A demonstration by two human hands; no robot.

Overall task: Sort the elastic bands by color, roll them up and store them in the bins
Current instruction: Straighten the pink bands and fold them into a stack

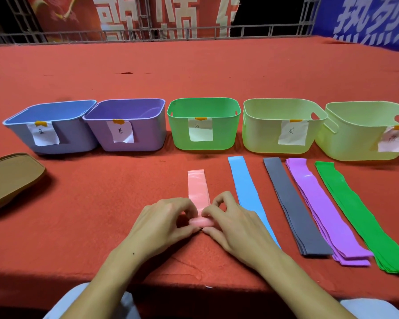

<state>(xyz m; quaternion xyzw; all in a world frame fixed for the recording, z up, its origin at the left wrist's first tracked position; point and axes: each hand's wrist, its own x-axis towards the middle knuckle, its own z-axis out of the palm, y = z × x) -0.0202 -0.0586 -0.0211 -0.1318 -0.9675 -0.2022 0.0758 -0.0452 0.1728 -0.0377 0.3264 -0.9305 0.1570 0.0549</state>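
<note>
The pink band (pixel 198 192) lies flat on the red bench (pixel 101 192), its long axis running straight away from the person toward the row of bins. Its near end is already curled into a small roll (pixel 202 221), and the unrolled length stretches out beyond the fingertips, so the rolling should travel forward, away from the body. The left hand (pixel 164 219) and right hand (pixel 235 224) flank the roll evenly, neither one nearer. Each hand's fingers (pixel 189 209) are curled in and pinch an end of the roll, thumbs underneath, as far as the view shows.

To the right lie the blue band (pixel 247 192), then the grey stack (pixel 293 208), the purple stack (pixel 320 208) and the green stack (pixel 359 210), all roughly parallel to the pink one. Beyond them stand the bins: blue bin (pixel 53 143), purple bin (pixel 148 137), green bin (pixel 226 137), and two pale yellow-green bins (pixel 263 139) farther right, each carrying a paper label. The labels are too faint to say which takes pink.
</note>
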